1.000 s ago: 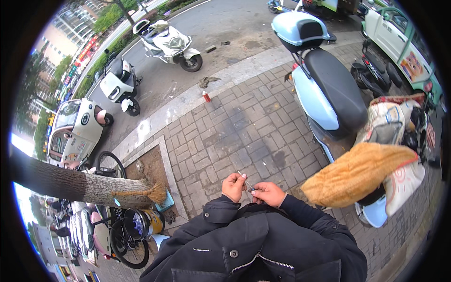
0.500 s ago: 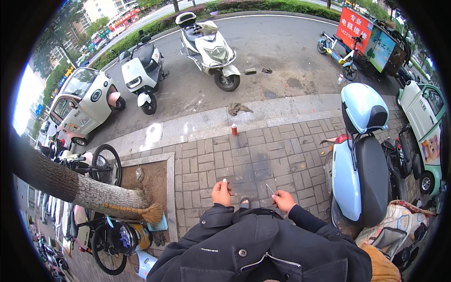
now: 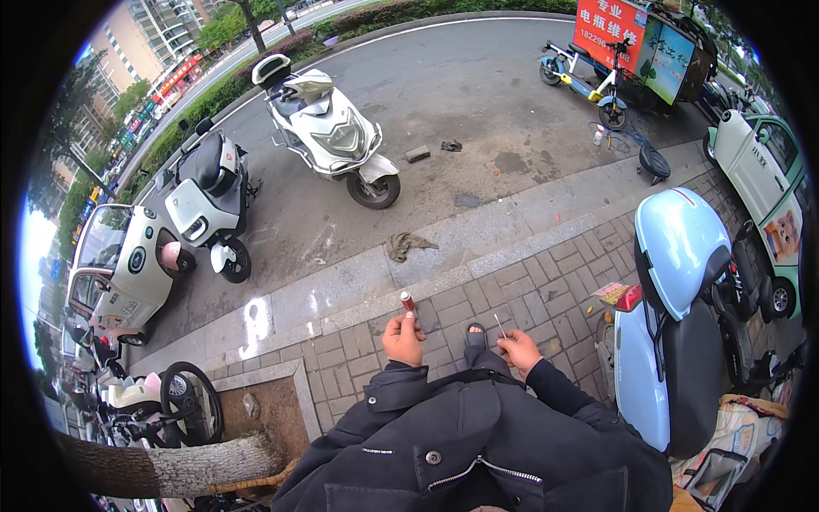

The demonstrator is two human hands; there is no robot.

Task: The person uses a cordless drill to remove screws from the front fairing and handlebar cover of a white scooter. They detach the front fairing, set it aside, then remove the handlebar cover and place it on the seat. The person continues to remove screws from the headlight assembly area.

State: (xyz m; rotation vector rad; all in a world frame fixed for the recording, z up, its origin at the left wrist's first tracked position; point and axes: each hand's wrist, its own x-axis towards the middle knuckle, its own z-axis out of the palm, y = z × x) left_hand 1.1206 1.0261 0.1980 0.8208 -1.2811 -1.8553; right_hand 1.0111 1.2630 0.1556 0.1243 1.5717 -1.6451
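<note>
My left hand (image 3: 403,340) is raised at the lower middle, fingers curled; I cannot make out what, if anything, it holds. Just beyond its thumb in the picture is a red can (image 3: 408,301) with a pale top on the paving. My right hand (image 3: 517,348) is closed on a thin, pale stick (image 3: 499,326) that points upward. My sandalled foot (image 3: 475,334) shows between the hands. A crumpled dull cloth (image 3: 408,247) lies on the stone strip farther ahead.
A light-blue scooter (image 3: 682,247) is at my right, with a small green-white car (image 3: 759,154) behind. A tree trunk (image 3: 179,469) and its soil bed are at lower left. White scooters (image 3: 328,132) and a mini car (image 3: 115,247) line the road; a red-panelled cart (image 3: 606,30) stands farther right.
My view has swung up toward the road, and the foot has appeared. My hands, together a second ago at the stick, have moved apart; the stick is now in my right hand alone.
</note>
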